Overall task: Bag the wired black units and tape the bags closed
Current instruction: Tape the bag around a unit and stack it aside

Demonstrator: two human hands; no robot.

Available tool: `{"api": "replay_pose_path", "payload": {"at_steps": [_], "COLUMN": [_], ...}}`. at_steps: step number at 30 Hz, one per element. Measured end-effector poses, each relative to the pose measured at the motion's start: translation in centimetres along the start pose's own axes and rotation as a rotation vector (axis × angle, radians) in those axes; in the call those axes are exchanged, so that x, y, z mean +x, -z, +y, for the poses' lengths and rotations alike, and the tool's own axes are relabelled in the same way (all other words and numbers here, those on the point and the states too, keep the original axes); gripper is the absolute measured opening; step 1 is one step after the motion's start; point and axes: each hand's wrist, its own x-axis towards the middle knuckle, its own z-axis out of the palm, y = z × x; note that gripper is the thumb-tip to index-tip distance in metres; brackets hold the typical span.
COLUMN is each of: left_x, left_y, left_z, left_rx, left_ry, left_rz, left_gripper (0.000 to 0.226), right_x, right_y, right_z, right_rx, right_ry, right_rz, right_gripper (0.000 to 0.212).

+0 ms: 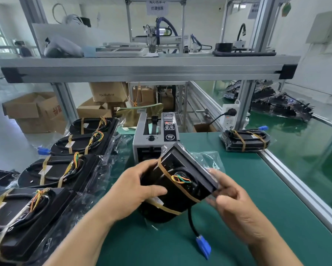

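A wired black unit (177, 186) with tan tape bands and coloured wires is held tilted above the green mat, partly inside a clear plastic bag (209, 160). My left hand (140, 189) grips its left side, thumb across the top. My right hand (232, 200) pinches the bag's edge at the unit's right rim. The unit's black cable hangs down to a blue connector (203, 246) lying on the mat. A grey tape dispenser (153, 135) stands just behind the unit.
Several black units (65, 169) on clear bags lie in a row on the left. One bagged unit (245, 140) sits at the right by the aluminium rail (295, 173). A shelf beam (147, 71) crosses overhead. Cardboard boxes (36, 112) stand on the floor behind.
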Motion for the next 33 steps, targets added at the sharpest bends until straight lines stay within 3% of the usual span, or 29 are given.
{"api": "replay_pose_path", "payload": {"at_steps": [4,10,17,20,25,27,30,33], "left_x": [0.3,0.5,0.9,0.7,0.0,0.1,0.9,2.6], "left_y": [0.8,-1.4,-3.0,-3.1,-2.8,-2.6,-2.1,-1.5], "left_z": [1.9,2.4,1.2,1.1,2.1,2.4,2.0,0.9], "left_rx": [0.219,0.549,0.8,0.831,0.609,0.466,0.283,0.014], "left_ry": [-0.034,-0.138,-0.204,-0.198,-0.068,-0.011,0.035,0.234], "left_rz": [-0.013,-0.087,-0.098,-0.087,-0.167,-0.087,0.293,0.538], "left_gripper": [0.06,0.064,0.075,0.078,0.083,0.061,0.006,0.016], "right_x": [0.5,1.5,1.0,0.4,-0.1,-0.1,-0.2,-0.4], "right_y": [1.3,0.3,0.0,0.2,-0.2,-0.5,-0.9,-1.0], "right_z": [-2.6,-4.5,-2.2,-1.2,-1.0,-1.3,-1.8,-1.9], "right_rx": [-0.324,-0.704,-0.695,-0.606,-0.655,-0.696,-0.732,-0.723], "right_ry": [0.011,-0.126,-0.228,-0.201,-0.167,-0.174,-0.184,-0.19], "right_rz": [0.081,-0.072,-0.06,0.011,0.062,0.066,0.051,0.041], "right_gripper": [0.086,0.101,0.071,0.07,0.08,0.08,0.069,0.058]}}
